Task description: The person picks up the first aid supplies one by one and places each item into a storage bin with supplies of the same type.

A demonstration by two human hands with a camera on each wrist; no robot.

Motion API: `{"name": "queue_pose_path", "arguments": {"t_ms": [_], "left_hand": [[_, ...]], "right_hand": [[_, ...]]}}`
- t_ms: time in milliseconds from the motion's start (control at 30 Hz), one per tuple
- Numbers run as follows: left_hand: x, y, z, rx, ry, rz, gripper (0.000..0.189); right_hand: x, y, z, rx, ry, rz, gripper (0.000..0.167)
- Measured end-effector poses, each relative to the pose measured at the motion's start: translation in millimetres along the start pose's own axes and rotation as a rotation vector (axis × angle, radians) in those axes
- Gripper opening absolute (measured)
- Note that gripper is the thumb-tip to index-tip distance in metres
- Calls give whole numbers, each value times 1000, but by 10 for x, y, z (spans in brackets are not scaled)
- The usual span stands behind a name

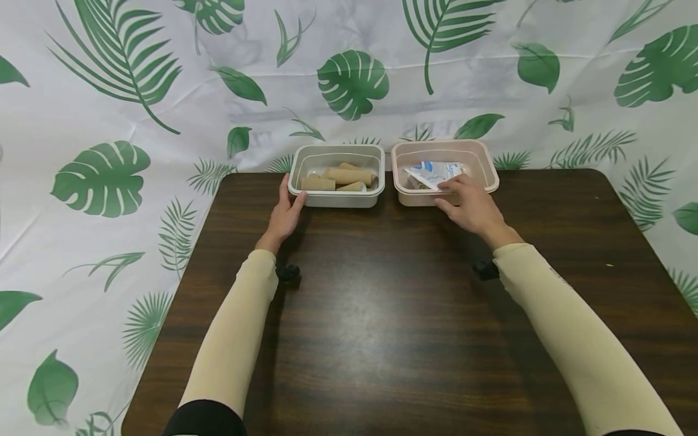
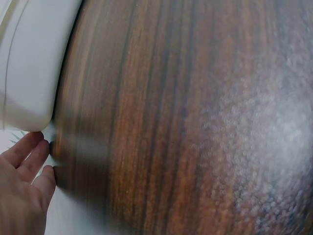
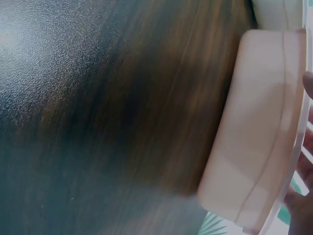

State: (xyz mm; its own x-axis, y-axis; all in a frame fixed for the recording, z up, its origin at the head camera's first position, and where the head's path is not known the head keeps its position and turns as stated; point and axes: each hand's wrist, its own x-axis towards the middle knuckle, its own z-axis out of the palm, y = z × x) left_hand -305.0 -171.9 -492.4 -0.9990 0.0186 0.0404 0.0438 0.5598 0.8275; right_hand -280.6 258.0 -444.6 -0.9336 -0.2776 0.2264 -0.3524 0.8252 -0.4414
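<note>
My left hand (image 1: 283, 212) rests against the left front corner of a grey-green plastic bin (image 1: 340, 200), its fingers along the side and its thumb near the front. In the left wrist view, loosely extended fingers (image 2: 35, 154) touch the bin's end. Several cardboard tubes (image 1: 349, 176) lie inside that bin. At the front rim of a pink plastic bin (image 1: 488, 172), my right hand (image 1: 471, 203) has fingertips over a white packet with blue print (image 1: 436, 172). Its thumb stays outside the rim, apart from the fingers. Brownish material shows beneath the packet.
Both bins stand side by side at the far edge of a dark wood-grain table (image 1: 349, 315), with a narrow gap between them. A white cloth with green leaf prints (image 1: 354, 85) hangs behind and around the table.
</note>
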Motion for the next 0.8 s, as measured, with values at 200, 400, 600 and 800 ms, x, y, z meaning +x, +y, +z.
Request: {"name": "queue_pose_path", "arguments": {"t_ms": [200, 400, 600, 800], "left_hand": [[-14, -3, 5, 4, -5, -9, 71], [-16, 2, 10, 3, -7, -4, 72], [-32, 12, 2, -5, -10, -5, 71], [-32, -30, -5, -33, -8, 16, 72]], "right_hand": [[39, -27, 46, -90, -101, -14, 56], [14, -34, 31, -96, -129, 7, 59], [-40, 10, -31, -55, -32, -27, 53], [-118, 33, -174, 1, 68, -27, 51]]}}
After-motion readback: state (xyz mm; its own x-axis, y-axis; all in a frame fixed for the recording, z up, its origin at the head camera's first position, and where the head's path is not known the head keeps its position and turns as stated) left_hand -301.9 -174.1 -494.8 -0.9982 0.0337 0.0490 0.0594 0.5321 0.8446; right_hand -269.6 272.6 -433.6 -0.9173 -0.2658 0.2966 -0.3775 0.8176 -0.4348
